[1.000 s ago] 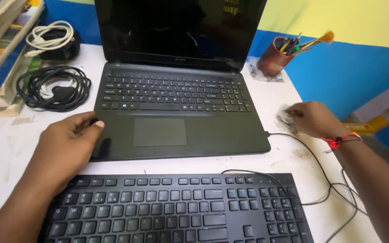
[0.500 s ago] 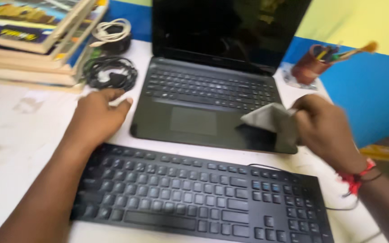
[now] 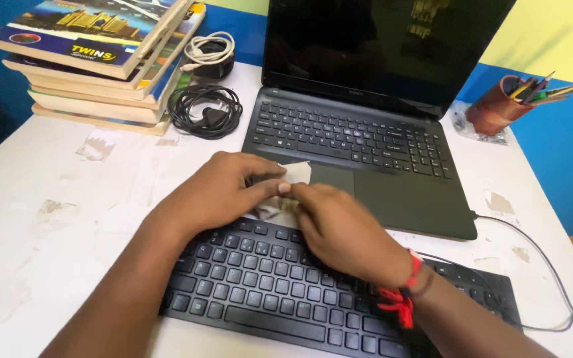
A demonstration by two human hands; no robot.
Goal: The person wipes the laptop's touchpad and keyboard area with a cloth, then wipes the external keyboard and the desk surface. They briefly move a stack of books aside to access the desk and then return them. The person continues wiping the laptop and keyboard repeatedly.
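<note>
White desk (image 3: 54, 219) | 2 hands (image 3: 223, 189) pinch cloth (image 3: 294, 175) | long axis left-right, over laptop (image 3: 392, 199)

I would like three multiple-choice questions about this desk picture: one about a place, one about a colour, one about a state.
1. Where does the stack of books lie?
A. at the far left of the table
B. on the laptop
C. beside the pen holder

2. What colour is the band on the wrist of the right hand?
A. green
B. red
C. white

3. What is the state of the laptop screen?
A. closed down flat
B. open and bright
C. open and dark

Answers:
1. A, the books stand at the table's far left corner, next to the coiled black cable.
2. B, a red band circles that wrist.
3. C, the lid stands up and the screen is black, while both hands, left hand too, pinch a small pale cloth in front of it.
</note>
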